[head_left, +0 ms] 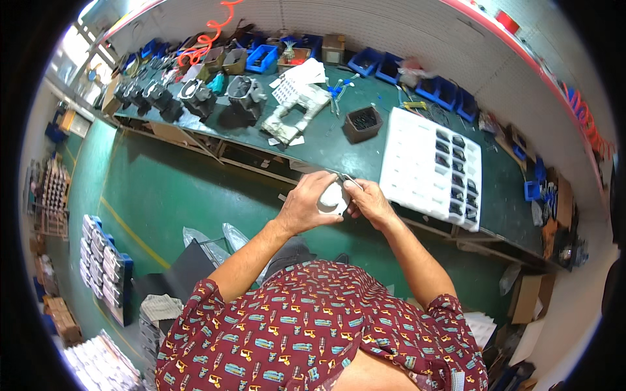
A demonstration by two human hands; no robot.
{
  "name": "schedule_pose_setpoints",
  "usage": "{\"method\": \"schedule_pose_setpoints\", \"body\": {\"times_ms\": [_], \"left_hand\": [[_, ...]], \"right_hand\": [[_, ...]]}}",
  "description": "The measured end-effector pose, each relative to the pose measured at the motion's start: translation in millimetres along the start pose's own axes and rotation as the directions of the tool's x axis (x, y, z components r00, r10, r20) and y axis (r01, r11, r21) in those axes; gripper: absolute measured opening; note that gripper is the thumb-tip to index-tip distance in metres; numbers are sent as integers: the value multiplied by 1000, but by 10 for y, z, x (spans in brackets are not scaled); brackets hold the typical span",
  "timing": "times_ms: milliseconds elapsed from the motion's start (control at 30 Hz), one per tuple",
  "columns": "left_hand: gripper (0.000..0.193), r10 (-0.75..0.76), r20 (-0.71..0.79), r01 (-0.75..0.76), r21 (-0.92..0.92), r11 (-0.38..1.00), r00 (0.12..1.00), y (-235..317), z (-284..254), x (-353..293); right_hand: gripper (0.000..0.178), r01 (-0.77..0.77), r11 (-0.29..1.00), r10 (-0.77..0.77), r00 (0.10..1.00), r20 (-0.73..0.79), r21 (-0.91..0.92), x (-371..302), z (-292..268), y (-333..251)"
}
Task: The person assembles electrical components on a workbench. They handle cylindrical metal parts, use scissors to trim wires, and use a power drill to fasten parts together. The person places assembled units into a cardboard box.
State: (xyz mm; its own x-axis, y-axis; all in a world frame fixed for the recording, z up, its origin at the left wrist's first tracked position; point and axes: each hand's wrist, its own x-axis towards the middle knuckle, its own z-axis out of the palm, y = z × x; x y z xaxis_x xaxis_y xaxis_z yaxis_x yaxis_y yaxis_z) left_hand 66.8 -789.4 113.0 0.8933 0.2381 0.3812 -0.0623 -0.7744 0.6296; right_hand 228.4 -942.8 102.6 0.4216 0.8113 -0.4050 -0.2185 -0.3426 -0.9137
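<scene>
My left hand (301, 205) is curled around a white rounded part (331, 197), held in front of my body near the bench's front edge. Its fingers and thumb wrap the part from the left and below. On the other side, my right hand (373, 204) is closed, thumb uppermost, on a thin dark metal piece (348, 177) that reaches over the top of the white part. Whether that piece is a hand tool or belongs to the part is too small to tell. The right fingertips are partly hidden behind the white part.
On the green bench (319, 146) stand a white foam tray (417, 163) with black parts, a dark box (362, 124) of small pieces, a pale frame-shaped piece (287, 124) and grey metal housings (246, 94). Blue bins (262, 57) line the back. Stacked parts (103, 264) stand left.
</scene>
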Motion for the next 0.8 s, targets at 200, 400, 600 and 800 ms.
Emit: {"method": "schedule_pose_setpoints", "body": {"times_ms": [200,400,600,800], "left_hand": [[69,-67,-21,68,74,995,998,-643,-486,93],[61,-134,46,126,140,982,990,-1202,-845,215],[57,-124,81,121,44,992,989,-1614,-850,341],[54,-184,55,179,80,981,981,-1719,-893,481]], "right_hand": [[40,37,998,-40,997,-64,-55,773,446,-18],[44,51,983,-66,994,-82,-175,1360,853,-261],[41,119,959,-159,978,-138,-256,1746,840,-101],[36,30,987,-35,999,-26,-158,1994,797,-345]]}}
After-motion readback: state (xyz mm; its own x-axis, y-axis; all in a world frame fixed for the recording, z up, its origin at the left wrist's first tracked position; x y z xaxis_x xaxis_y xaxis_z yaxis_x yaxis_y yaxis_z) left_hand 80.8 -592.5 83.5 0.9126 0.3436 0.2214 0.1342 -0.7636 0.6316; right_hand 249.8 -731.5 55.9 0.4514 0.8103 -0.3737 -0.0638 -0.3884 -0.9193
